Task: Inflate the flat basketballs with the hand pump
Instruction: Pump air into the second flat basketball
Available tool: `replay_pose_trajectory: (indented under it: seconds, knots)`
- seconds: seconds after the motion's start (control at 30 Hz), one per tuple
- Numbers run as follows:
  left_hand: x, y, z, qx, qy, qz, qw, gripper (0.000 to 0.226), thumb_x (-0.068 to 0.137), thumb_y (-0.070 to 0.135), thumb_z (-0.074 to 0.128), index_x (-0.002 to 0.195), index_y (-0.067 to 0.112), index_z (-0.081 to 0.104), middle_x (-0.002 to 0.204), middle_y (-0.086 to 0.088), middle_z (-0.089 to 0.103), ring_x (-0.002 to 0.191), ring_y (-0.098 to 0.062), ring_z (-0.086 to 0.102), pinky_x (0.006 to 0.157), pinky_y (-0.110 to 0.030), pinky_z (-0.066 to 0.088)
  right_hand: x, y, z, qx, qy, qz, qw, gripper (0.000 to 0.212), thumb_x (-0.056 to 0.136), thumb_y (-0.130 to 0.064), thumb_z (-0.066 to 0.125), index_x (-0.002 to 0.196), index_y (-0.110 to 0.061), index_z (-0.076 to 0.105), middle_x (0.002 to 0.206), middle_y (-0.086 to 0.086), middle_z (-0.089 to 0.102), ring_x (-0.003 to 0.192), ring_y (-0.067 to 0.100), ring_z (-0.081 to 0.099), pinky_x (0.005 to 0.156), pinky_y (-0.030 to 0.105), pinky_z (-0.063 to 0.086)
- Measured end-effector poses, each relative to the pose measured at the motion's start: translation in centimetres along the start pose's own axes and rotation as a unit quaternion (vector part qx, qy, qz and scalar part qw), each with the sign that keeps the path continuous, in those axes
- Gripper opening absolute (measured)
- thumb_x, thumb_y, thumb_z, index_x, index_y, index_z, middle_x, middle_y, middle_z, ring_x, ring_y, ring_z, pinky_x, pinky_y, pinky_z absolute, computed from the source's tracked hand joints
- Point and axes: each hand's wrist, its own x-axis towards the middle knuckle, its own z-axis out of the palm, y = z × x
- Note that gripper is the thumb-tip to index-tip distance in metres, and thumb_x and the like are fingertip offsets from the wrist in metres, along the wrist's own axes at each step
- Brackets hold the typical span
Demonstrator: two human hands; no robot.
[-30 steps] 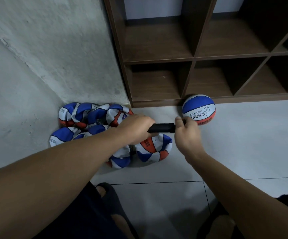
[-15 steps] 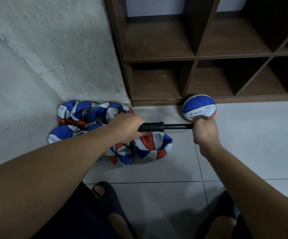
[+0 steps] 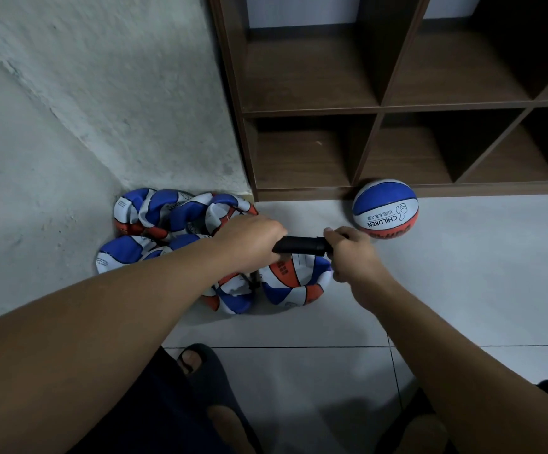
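A: In the head view, what do the two hands hold?

B: Both hold the black hand pump [image 3: 300, 245], which lies level just above the floor [image 3: 462, 273]. The left hand [image 3: 249, 245] has its fingers clenched around the pump's left end, at 9 o'clock of the barrel. The right hand [image 3: 353, 253] grasps the other end, at 3 o'clock, with fingers curled round it. The hands are close, and only a short piece of barrel shows between them; I see no rod.

A: Where are the flat balls?

B: A pile of flat basketballs [image 3: 181, 217] lies in the corner where the grey wall [image 3: 102, 93] meets the shelf unit [image 3: 380, 109], at about 10 o'clock from the left hand. They are crumpled, blue, white and orange. One more flat ball [image 3: 294, 283] lies on the floor right under the pump, at 6 o'clock from it, and another one [image 3: 233, 296] is beside it, partly hidden by the left forearm. A thin dark hose [image 3: 253, 280] hangs down between these two; where it ends I cannot tell.

A: And the round one?

B: The inflated ball [image 3: 385, 208] stands on the floor against the shelf unit's base, at 1 o'clock from the right hand, not touching it. It has the word "CHILDREN" printed.

A: Anything lower?

B: A dark slipper [image 3: 204, 371] with a foot in it, at 6 o'clock of the picture.
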Motion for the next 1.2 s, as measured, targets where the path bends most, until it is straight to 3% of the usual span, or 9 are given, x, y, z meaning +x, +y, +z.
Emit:
replay_pose_trajectory:
  seconds: [0.1, 0.23, 0.37, 0.47, 0.57, 0.7, 0.93, 1.13, 1.2]
  knots:
    - [-0.1, -1.0, 0.3, -0.021, -0.004, -0.015, 1.0, 0.026, 0.098, 0.047, 0.065, 0.078, 0.031, 0.061, 0.073, 0.005, 0.064, 0.063, -0.015, 0.063, 0.059, -0.041, 0.057, 1.4, -0.3, -3.1, 0.011, -0.005, 0.024, 1.0, 0.024, 0.105, -0.027, 0.06, 0.091, -0.007, 0.062, 0.077, 0.012, 0.054, 0.061, 0.023, 0.045, 0.056, 0.037, 0.04]
    - [-0.2, -3.1, 0.1, -0.04, -0.027, -0.044, 0.998, 0.023, 0.098, 0.054, 0.065, 0.093, 0.032, 0.068, 0.075, 0.005, 0.068, 0.065, -0.013, 0.065, 0.055, -0.034, 0.05, 2.7, -0.2, -6.7, 0.061, 0.117, 0.042, 0.99, 0.004, 0.095, -0.015, 0.059, 0.091, -0.014, 0.058, 0.077, 0.011, 0.051, 0.056, 0.02, 0.037, 0.048, 0.027, 0.03]
    - [0.0, -1.5, 0.4, -0.052, -0.028, -0.04, 0.997, 0.037, 0.1, 0.057, 0.061, 0.078, 0.028, 0.063, 0.071, 0.003, 0.065, 0.063, -0.018, 0.065, 0.057, -0.035, 0.051, 1.4, 0.1, -4.1, 0.042, 0.171, -0.005, 0.984, 0.016, 0.1, -0.02, 0.053, 0.091, -0.012, 0.063, 0.084, 0.007, 0.06, 0.072, 0.025, 0.048, 0.062, 0.033, 0.041]
    - [0.0, -0.4, 0.3, -0.043, -0.012, -0.033, 0.998, 0.036, 0.102, 0.045, 0.063, 0.07, 0.027, 0.057, 0.07, 0.002, 0.063, 0.061, -0.019, 0.063, 0.054, -0.036, 0.046, -0.2, 0.1, -1.5, -0.001, 0.149, -0.051, 0.987, 0.024, 0.109, -0.025, 0.048, 0.097, -0.009, 0.062, 0.087, 0.007, 0.062, 0.075, 0.021, 0.052, 0.068, 0.036, 0.045]
    - [0.0, 0.2, 0.0, -0.015, -0.001, -0.031, 0.999, 0.032, 0.1, 0.036, 0.065, 0.071, 0.029, 0.055, 0.071, 0.002, 0.062, 0.062, -0.02, 0.063, 0.058, -0.04, 0.056, -0.5, 0.2, -0.3, -0.005, 0.127, -0.06, 0.99, 0.029, 0.112, -0.031, 0.046, 0.099, -0.01, 0.06, 0.081, 0.005, 0.058, 0.071, 0.018, 0.051, 0.067, 0.037, 0.044]
    - [-0.1, 1.0, 0.2, 0.018, 0.001, -0.017, 1.0, 0.03, 0.099, 0.034, 0.067, 0.073, 0.029, 0.054, 0.073, 0.002, 0.06, 0.063, -0.02, 0.062, 0.057, -0.037, 0.054, -0.6, 0.2, 0.9, -0.008, 0.077, -0.042, 0.996, 0.029, 0.112, -0.035, 0.047, 0.098, -0.014, 0.062, 0.072, 0.005, 0.053, 0.062, 0.018, 0.048, 0.062, 0.039, 0.043]
    - [-0.2, -0.3, -0.5, -0.005, -0.007, -0.021, 1.0, 0.026, 0.097, 0.036, 0.063, 0.073, 0.026, 0.057, 0.069, 0.003, 0.061, 0.062, -0.02, 0.062, 0.059, -0.04, 0.053, 0.6, -0.5, -0.9, 0.001, -0.012, 0.006, 1.0, 0.031, 0.109, -0.034, 0.058, 0.095, -0.007, 0.066, 0.072, 0.01, 0.055, 0.062, 0.024, 0.05, 0.059, 0.038, 0.045]
    - [-0.2, -2.9, -0.5, -0.035, -0.011, -0.045, 0.998, 0.028, 0.1, 0.045, 0.061, 0.076, 0.03, 0.059, 0.068, 0.003, 0.062, 0.061, -0.017, 0.063, 0.059, -0.04, 0.055, 2.6, -0.6, -6.4, 0.059, 0.157, 0.022, 0.986, 0.009, 0.09, -0.017, 0.058, 0.082, -0.014, 0.054, 0.078, 0.013, 0.046, 0.062, 0.023, 0.035, 0.051, 0.031, 0.028]
    - [-0.1, -2.3, -0.4, -0.033, 0.001, -0.04, 0.999, 0.032, 0.099, 0.049, 0.061, 0.075, 0.029, 0.059, 0.067, 0.004, 0.063, 0.06, -0.015, 0.063, 0.057, -0.038, 0.055, 2.5, -0.5, -5.9, 0.059, 0.178, 0.013, 0.982, 0.011, 0.09, -0.015, 0.055, 0.079, -0.014, 0.056, 0.073, 0.008, 0.048, 0.068, 0.026, 0.038, 0.055, 0.033, 0.031]
